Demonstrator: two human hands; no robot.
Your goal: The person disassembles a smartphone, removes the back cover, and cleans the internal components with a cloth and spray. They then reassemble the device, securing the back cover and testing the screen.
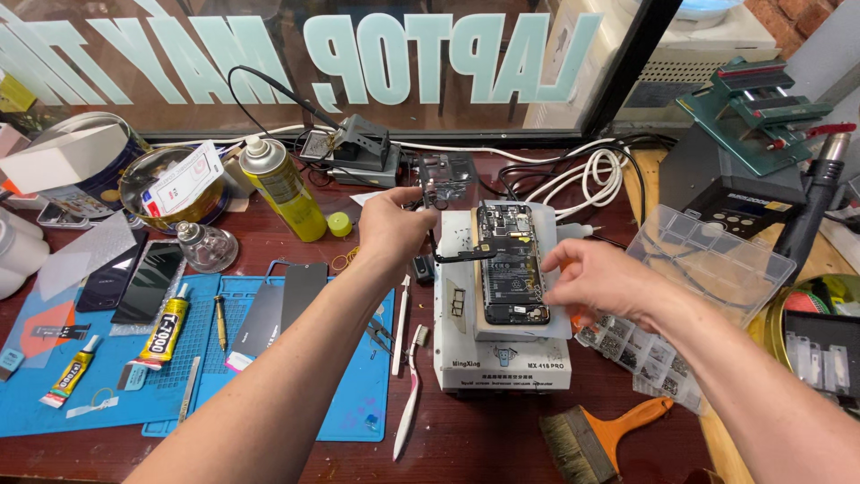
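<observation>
An opened smartphone [511, 264] with bare circuit boards lies on a white heating plate [498, 354] in the middle of the dark red table. My left hand [392, 226] hovers at the phone's upper left and pinches a thin black tool [428, 229] whose tip reaches a black flex strip [466, 256] across the phone. My right hand [596, 280] rests on the phone's right edge with curled fingers steadying it.
A blue work mat [269, 376] at left carries glue tubes, tweezers and phone panels. A yellow spray can [284, 190], glass bottle [205, 246], round tin [170, 186], toothbrush [408, 394], orange-handled brush [598, 432], clear parts box [699, 278] and white cables [582, 172] surround the plate.
</observation>
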